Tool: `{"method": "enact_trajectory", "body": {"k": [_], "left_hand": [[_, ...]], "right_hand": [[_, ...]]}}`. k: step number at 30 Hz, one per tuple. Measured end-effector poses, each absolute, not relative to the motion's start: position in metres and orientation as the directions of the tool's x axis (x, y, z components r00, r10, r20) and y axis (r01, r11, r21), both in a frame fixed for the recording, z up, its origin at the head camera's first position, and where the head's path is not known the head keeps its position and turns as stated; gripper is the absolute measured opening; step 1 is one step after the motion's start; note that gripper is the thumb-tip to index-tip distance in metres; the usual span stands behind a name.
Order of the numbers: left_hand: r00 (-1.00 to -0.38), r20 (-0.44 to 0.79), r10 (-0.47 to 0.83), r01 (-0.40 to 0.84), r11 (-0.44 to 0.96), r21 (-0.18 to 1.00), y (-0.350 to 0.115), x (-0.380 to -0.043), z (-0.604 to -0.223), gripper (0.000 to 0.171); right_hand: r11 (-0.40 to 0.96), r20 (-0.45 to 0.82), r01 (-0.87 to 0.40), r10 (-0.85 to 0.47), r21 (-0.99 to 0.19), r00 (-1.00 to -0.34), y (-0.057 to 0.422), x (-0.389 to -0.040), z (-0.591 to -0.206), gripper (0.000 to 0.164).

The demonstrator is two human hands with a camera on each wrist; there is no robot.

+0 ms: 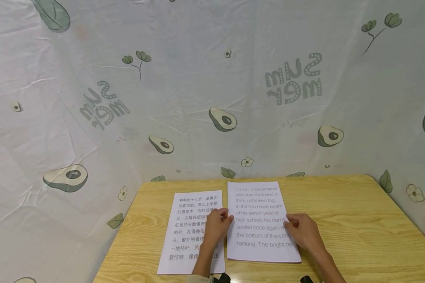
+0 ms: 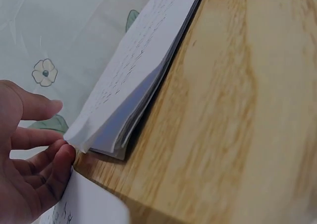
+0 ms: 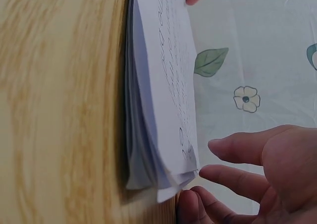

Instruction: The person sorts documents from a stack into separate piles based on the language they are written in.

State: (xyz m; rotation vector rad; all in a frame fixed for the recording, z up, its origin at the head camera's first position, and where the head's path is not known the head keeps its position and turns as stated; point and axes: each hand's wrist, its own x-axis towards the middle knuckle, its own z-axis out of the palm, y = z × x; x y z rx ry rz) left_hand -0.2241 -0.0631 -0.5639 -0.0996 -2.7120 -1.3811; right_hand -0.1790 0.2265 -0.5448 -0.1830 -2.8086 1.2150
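Note:
A stack of white sheets with large English print [image 1: 256,222] lies on the wooden table. My left hand [image 1: 217,227] is at its left edge and my right hand [image 1: 303,232] at its right edge. In the left wrist view, the left fingertips [image 2: 64,147] touch the side of the stack while the thumb stays apart from it. On the other side, the right forefinger [image 3: 218,176] meets the paper edge, its thumb also held away. Along both sides the sheets fan slightly apart. Under my left forearm lies a page of Chinese print [image 1: 184,236], partly hidden by it.
The wood-grain table [image 1: 350,212] extends to the right of the stack. Behind and at the left hangs a pale cloth [image 1: 191,98] printed with avocados, leaves and flowers. Two small black objects [image 1: 306,279] show at the bottom edge of the head view.

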Motion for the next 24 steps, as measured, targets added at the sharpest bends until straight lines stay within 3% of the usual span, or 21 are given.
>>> {"method": "enact_trajectory", "body": {"k": [4, 12, 24], "left_hand": [[-0.992, 0.127, 0.019, 0.114, 0.587, 0.802, -0.0626, -0.2234, -0.5636, 0.022], [-0.995, 0.104, 0.006, 0.088, 0.586, 0.806, -0.0629, -0.2236, -0.5650, 0.036], [-0.994, 0.102, -0.034, 0.068, 0.531, 0.845, -0.0618, -0.2222, -0.5618, 0.038]], "right_hand": [[0.680, 0.030, 0.077, 0.144, -0.729, -0.989, 0.2252, -0.1777, -0.5444, 0.044], [0.669, 0.029, 0.074, 0.141, -0.740, -0.990, 0.2211, -0.1737, -0.5404, 0.043], [0.653, 0.056, 0.045, 0.133, -0.756, -0.989, 0.2173, -0.1719, -0.5375, 0.043]]}}
